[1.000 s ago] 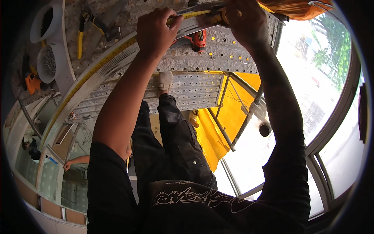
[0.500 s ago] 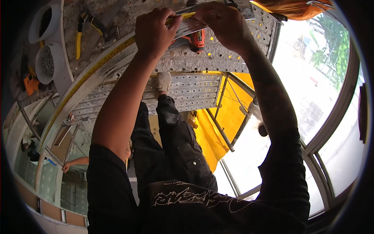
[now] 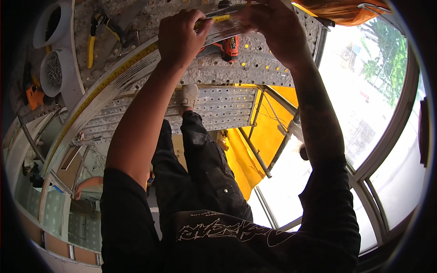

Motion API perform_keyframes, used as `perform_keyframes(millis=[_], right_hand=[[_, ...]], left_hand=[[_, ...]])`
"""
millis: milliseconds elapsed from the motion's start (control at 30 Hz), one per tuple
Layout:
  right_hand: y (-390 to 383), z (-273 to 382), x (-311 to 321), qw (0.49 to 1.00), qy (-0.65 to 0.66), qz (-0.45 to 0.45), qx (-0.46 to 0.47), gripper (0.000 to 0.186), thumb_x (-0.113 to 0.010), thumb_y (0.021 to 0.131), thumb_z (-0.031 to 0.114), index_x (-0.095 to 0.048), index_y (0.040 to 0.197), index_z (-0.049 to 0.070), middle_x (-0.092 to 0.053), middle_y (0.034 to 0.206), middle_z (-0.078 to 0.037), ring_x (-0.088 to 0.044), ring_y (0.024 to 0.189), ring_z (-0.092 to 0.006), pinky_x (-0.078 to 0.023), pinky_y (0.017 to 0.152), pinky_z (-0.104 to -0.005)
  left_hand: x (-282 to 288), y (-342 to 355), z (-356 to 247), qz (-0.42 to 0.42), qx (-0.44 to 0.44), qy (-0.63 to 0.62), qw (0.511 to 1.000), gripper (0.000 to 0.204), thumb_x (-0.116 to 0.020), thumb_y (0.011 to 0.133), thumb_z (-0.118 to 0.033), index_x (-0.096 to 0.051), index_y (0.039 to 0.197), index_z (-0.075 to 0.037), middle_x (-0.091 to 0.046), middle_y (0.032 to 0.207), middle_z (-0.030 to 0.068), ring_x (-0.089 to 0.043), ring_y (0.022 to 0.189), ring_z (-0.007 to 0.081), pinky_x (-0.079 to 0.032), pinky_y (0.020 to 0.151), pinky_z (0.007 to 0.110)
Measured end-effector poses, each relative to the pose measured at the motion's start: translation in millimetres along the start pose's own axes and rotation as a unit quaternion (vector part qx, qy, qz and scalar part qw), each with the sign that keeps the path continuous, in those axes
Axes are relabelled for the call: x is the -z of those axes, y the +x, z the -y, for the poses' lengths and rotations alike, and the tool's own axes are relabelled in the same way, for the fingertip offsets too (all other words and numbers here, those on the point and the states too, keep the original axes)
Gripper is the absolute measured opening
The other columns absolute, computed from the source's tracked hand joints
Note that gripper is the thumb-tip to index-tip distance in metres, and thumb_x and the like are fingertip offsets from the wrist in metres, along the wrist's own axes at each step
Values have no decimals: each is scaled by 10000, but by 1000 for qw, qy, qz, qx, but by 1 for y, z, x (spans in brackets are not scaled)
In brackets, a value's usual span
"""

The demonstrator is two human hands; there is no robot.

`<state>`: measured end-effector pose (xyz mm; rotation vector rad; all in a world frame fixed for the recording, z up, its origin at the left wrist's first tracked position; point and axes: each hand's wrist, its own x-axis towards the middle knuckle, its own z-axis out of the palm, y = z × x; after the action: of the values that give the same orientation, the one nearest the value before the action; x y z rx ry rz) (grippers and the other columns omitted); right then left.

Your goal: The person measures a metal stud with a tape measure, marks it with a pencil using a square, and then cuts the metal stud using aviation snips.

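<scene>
The left hand (image 3: 180,38) grips a long metal strip (image 3: 132,75) with a yellow tape measure (image 3: 114,75) along it. The right hand (image 3: 271,29) pinches the strip's far end, just above a red drill (image 3: 231,47).

Stuff lying around on the perforated platform

Red cordless drill (image 3: 230,47) sits near the far edge, yellow-handled pliers (image 3: 92,43) off to the left, plus two white round tubs, one (image 3: 54,72) full of nails and one (image 3: 53,23) further back. Yellow sheeting (image 3: 243,154) hangs below by the big windows (image 3: 364,118).
</scene>
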<state>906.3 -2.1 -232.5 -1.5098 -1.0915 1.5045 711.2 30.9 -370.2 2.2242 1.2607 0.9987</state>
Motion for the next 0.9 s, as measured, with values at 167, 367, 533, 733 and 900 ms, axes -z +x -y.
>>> perform_keyframes(millis=[167,367,533,733,900], right_hand=[[4,-11,3,985,-168,16,-46,418,-682,995,153,-515,1359,34,-720,1061,-85,-699,937,-187,-562,793,-306],[4,-54,-9,931,-341,-81,107,251,-710,940,252,-720,1121,78,-777,934,-116,-773,893,-240,-615,776,-358],[6,-62,-16,931,-331,-78,132,215,-716,911,218,-726,1066,70,-772,935,-117,-770,894,-246,-612,778,-363],[8,-68,-17,918,-354,-79,159,215,-731,887,217,-734,1051,77,-769,904,-113,-770,858,-267,-612,755,-367],[10,-71,-18,919,-356,-81,152,212,-728,882,222,-743,1047,89,-768,905,-116,-769,853,-271,-611,752,-370]], left_hand=[[1,1,-1,-8,-3,7,1000,193,-815,849,-244,-676,872,-112,-730,835,39,-718,707,255,-551,632,364],[2,-2,2,-9,-1,8,1000,192,-815,843,-247,-681,879,-114,-730,840,51,-723,710,259,-553,635,366],[8,2,-6,-6,5,-35,999,170,-805,844,-227,-682,873,-113,-730,840,56,-724,706,258,-554,633,364],[7,2,-6,-6,10,-55,998,167,-804,838,-223,-686,875,-110,-730,831,55,-722,699,259,-553,632,365],[9,4,-5,-9,-10,-33,999,172,-818,829,-208,-684,871,-109,-735,836,48,-729,712,260,-556,628,362]])
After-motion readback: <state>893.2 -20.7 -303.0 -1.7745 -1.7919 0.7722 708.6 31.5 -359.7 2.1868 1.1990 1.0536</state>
